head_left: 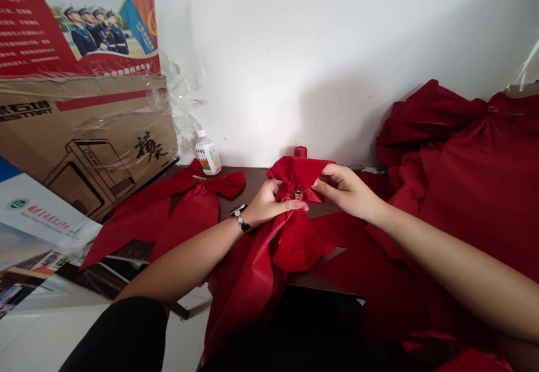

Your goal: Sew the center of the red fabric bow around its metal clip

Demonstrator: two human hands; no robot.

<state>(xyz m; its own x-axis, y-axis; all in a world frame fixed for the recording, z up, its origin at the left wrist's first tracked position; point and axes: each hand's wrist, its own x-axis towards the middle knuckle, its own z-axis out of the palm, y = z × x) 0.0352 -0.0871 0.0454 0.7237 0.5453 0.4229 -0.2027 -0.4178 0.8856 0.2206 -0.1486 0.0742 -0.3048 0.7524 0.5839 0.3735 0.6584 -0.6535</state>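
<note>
My hands hold a red satin bow (295, 237) over the dark wooden table (252, 182), gathered at its waist. My left hand (269, 204) wraps the gathered middle from below, its fingertips reaching a small metal clip (298, 194) on the band. My right hand (343, 189) pinches the upper red fabric from the right, close to the clip. The bow's long tails hang down past the table's front edge. A second red bow (193, 206) lies flat on the table to the left, just beyond my left wrist.
A heap of red fabric bows (467, 175) fills the right side. A red thread spool (300, 152) stands by the white wall, with a plastic bottle (208, 153) to its left. A taped cardboard box (84, 141) and posters lean at the left. A tiled floor lies below.
</note>
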